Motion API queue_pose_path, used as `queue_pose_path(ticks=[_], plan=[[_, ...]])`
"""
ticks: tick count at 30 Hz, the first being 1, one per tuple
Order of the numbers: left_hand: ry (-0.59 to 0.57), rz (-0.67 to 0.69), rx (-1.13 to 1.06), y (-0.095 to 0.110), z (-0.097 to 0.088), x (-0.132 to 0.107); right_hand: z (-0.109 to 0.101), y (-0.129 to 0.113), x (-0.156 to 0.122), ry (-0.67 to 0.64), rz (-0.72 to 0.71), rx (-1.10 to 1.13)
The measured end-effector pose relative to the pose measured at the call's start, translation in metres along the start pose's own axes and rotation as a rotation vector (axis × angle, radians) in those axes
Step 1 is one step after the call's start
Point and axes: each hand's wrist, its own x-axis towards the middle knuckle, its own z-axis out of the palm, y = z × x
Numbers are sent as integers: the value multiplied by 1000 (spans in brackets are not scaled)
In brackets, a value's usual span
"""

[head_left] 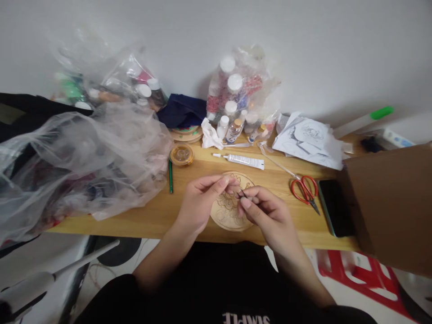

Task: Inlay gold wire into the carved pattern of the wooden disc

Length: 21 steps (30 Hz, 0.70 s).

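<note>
Both hands are raised close together over a round wooden disc (232, 220) with a line pattern drawn on it. Between the thumb and finger of my right hand (266, 209) is a thin dark strip (243, 193), too small to name. My left hand (202, 198) is closed in a pinch just to the left of it; whatever its fingertips hold is too fine to make out. Beyond the hands lies a white glue tube (245, 161) with a narrow nozzle. The hands cover part of the disc's pattern.
Red-handled scissors (306, 191) and a phone (335, 207) lie right, beside a cardboard box (391, 202). A green pencil (170, 177) and a round amber container (181, 155) sit left, near large plastic bags (121, 157). Bottles (233, 130) and papers (310, 137) line the back.
</note>
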Motion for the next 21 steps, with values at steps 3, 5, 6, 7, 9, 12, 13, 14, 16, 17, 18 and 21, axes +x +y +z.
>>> queue_pose_path(ticks=[3, 5, 6, 7, 9, 12, 13, 14, 16, 17, 18, 21], plan=[[-18, -53, -95, 4, -4, -4, 4, -1, -3, -47, 81, 105], [-26, -60, -137, 7, -6, -8, 6, -3, -5, -79, 127, 175], [-31, -64, -159, 9, -8, -10, 8, -3, -6, -92, 138, 199], [-37, -67, -180, 11, -9, -12, 9, -4, -8, -103, 140, 215], [-56, -74, -218, 13, -10, -18, 13, -6, -11, -121, 130, 228], [-85, -80, -264, 15, -11, -28, 18, -7, -18, -136, 106, 216], [-93, -83, -281, 15, -11, -31, 20, -7, -21, -139, 99, 211], [-106, -91, -304, 15, -11, -35, 21, -7, -24, -140, 97, 205], [-149, -121, -364, 15, -12, -41, 24, -7, -29, -131, 94, 196], [-176, -140, -395, 15, -12, -44, 25, -8, -32, -121, 93, 192], [-207, -158, -422, 15, -12, -47, 26, -8, -35, -111, 90, 189], [-285, -170, -450, 16, -12, -56, 27, -9, -43, -93, 74, 191]])
